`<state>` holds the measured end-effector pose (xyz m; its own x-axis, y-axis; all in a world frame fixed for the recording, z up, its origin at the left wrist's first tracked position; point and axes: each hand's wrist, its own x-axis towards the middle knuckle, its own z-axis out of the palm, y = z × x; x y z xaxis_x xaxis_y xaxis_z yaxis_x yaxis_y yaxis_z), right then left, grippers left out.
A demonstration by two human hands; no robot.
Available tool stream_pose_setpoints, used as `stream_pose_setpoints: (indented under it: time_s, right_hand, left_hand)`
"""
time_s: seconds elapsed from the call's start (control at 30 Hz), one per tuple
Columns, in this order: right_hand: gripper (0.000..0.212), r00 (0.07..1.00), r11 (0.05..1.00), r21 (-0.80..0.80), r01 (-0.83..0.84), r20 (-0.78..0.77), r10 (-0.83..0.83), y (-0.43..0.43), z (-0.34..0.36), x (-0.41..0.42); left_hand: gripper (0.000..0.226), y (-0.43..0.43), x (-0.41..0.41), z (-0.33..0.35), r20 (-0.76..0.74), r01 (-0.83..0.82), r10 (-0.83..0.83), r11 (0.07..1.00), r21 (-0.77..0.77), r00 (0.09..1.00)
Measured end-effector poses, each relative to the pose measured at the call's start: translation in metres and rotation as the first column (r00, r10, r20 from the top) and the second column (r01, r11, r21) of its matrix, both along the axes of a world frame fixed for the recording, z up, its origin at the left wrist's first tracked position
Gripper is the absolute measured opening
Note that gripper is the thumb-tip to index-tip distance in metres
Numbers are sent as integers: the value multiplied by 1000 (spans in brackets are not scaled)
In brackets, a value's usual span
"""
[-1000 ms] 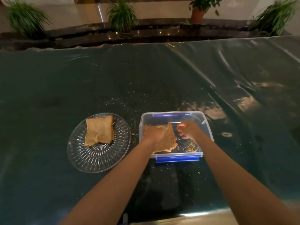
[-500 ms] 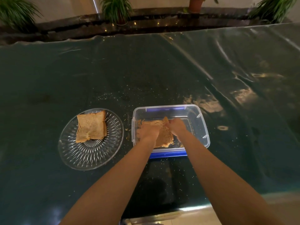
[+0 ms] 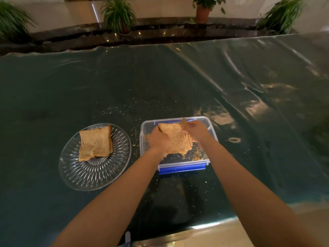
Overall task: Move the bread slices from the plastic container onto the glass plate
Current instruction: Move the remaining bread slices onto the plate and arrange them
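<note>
Head view shows left hand (image 3: 158, 139) and right hand (image 3: 195, 130) pinching a soft, crumbly bread slice (image 3: 178, 139) by opposite edges over the plastic container (image 3: 212, 130), glass plate (image 3: 96, 173) at nine o'clock.
</note>
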<state>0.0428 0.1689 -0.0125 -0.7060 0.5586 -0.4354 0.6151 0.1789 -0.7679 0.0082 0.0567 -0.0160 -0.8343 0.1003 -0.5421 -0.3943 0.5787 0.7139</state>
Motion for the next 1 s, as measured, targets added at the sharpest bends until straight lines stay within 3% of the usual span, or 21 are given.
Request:
stream_pose_setpoints:
  time_s: [0.2, 0.4, 0.83, 1.0]
  right_hand:
    - [43, 997, 998, 68, -8, -72, 13, -12, 29, -7]
    - [31, 987, 1000, -12, 28, -156, -30, -46, 43, -26]
    - [39, 988, 981, -128, -143, -77, 133, -161, 8, -94]
    - [32, 986, 984, -70, -164, -49, 160, -199, -14, -109]
  left_hand:
    - [40, -13, -7, 25, -15, -38, 40, 989, 143, 999]
    - [37, -52, -29, 36, 14, -157, 162, 931, 331, 987]
    - [44, -177, -72, 15, -8, -339, 349, 913, 229, 937]
    - [48, -208, -88, -6, 6, -399, 403, 903, 159, 915]
